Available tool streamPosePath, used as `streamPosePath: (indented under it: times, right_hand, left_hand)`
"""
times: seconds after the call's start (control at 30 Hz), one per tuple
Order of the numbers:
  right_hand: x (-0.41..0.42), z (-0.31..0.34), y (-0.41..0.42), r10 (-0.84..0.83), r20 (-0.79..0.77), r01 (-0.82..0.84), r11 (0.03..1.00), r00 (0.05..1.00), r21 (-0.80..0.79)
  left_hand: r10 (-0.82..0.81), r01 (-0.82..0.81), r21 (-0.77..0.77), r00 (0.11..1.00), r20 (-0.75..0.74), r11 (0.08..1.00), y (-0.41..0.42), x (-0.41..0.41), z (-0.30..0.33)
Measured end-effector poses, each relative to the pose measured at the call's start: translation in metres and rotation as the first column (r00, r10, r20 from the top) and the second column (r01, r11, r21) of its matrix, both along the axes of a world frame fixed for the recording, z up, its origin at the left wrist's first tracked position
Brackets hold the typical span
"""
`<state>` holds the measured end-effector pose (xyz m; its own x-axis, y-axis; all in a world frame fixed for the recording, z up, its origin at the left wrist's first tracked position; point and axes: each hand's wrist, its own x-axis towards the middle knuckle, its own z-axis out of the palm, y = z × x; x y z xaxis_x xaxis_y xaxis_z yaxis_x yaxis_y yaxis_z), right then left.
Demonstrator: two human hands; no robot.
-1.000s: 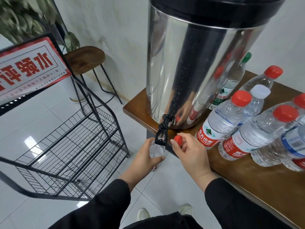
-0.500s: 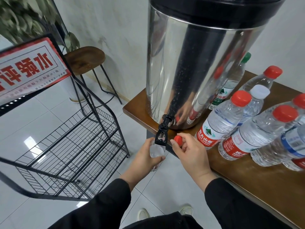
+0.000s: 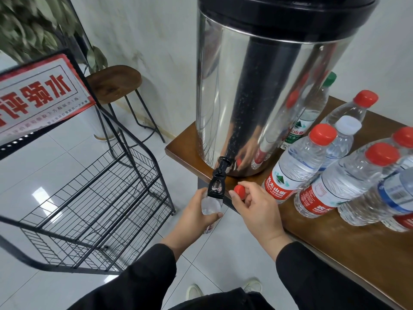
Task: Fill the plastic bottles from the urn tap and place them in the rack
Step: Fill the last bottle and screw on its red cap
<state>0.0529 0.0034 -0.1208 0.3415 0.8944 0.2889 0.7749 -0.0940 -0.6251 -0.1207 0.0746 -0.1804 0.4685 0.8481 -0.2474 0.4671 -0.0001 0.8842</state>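
Note:
A tall steel urn (image 3: 263, 90) stands on the corner of a brown wooden table (image 3: 335, 238). Its black tap (image 3: 217, 183) juts out over the table edge. My left hand (image 3: 194, 220) grips a clear plastic bottle (image 3: 211, 205) with its open mouth right under the tap. My right hand (image 3: 257, 209) pinches a red bottle cap (image 3: 240, 190) just right of the tap. The black wire rack (image 3: 89, 202) stands on the floor to the left, and its shelves that show hold nothing.
Several capped clear bottles (image 3: 299, 166) with red, white and green caps stand on the table right of the urn. A red-and-white sign (image 3: 38, 97) tops the rack. Behind it are a wooden stool (image 3: 114, 83) and a plant (image 3: 29, 25). White tiled floor lies below.

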Motion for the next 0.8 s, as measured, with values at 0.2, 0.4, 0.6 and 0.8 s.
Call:
streamPosePath:
  times: [0.2,0.4,0.6,0.8]
  right_hand:
    - [-0.0005,-0.0007,0.0005,-0.003,0.010,0.003,1.000,1.000,-0.002]
    - [0.0001,-0.0003,0.0000,0.006,0.012,-0.006,1.000,1.000,-0.003]
    - [0.0008,0.0012,0.0004,0.020,-0.003,-0.020,1.000,1.000,0.000]
    - [0.0013,0.0024,-0.0007,0.023,-0.003,-0.023,1.000,1.000,-0.002]
  left_hand:
    - [0.010,-0.010,0.002,1.000,0.010,1.000,-0.0003,-0.0003,-0.0039]
    - [0.004,-0.004,0.013,1.000,0.007,1.000,-0.0004,0.0005,-0.0035]
    - [0.006,-0.006,0.008,1.000,0.007,1.000,-0.0015,0.0000,-0.0028]
    - [0.007,-0.007,0.008,1.000,0.009,1.000,-0.0030,0.0000,-0.0009]
